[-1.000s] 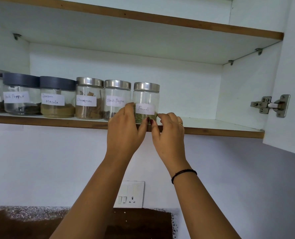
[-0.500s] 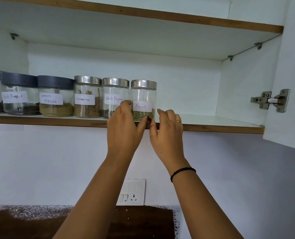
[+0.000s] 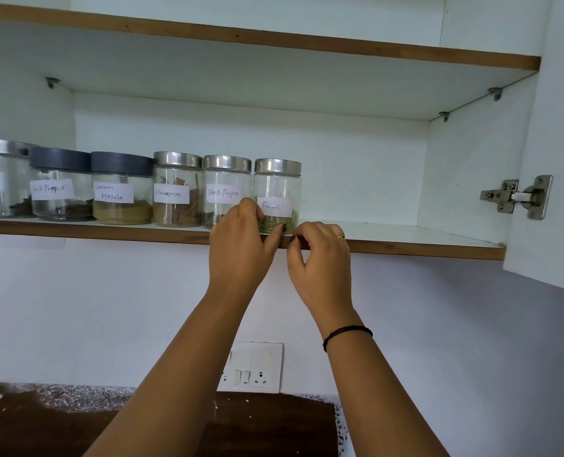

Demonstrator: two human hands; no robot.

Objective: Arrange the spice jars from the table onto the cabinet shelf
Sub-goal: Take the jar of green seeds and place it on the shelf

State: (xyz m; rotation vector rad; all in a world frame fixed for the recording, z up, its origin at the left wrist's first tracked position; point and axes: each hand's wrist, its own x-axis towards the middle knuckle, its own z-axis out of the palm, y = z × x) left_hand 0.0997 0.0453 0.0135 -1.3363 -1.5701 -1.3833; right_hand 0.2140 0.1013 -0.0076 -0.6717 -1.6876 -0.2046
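Observation:
The Fennel jar [image 3: 277, 189], clear glass with a steel lid and green seeds, stands upright on the cabinet shelf [image 3: 406, 249] at the right end of a row of jars. My left hand [image 3: 241, 249] wraps its lower left side, with the thumb across the front of its base. My right hand [image 3: 320, 258] hangs just below and right of the jar at the shelf's front edge, fingers loosely curled, off the glass. To the left stand the Black Pepper jar [image 3: 227, 179], the Cinnamon jar [image 3: 175, 189], the Garam Masala jar [image 3: 122, 192] and more.
White shelf board runs to the right of the Fennel jar. The open cabinet door [image 3: 561, 143] with its hinge [image 3: 518, 197] is at the far right. An upper shelf [image 3: 307, 44] sits above. Below are a wall switch plate [image 3: 251, 367] and a dark countertop [image 3: 43, 423].
My right hand has let go of the Fennel jar and dropped to the shelf edge. The left hand stays on the jar, which sits close against the Black Pepper jar.

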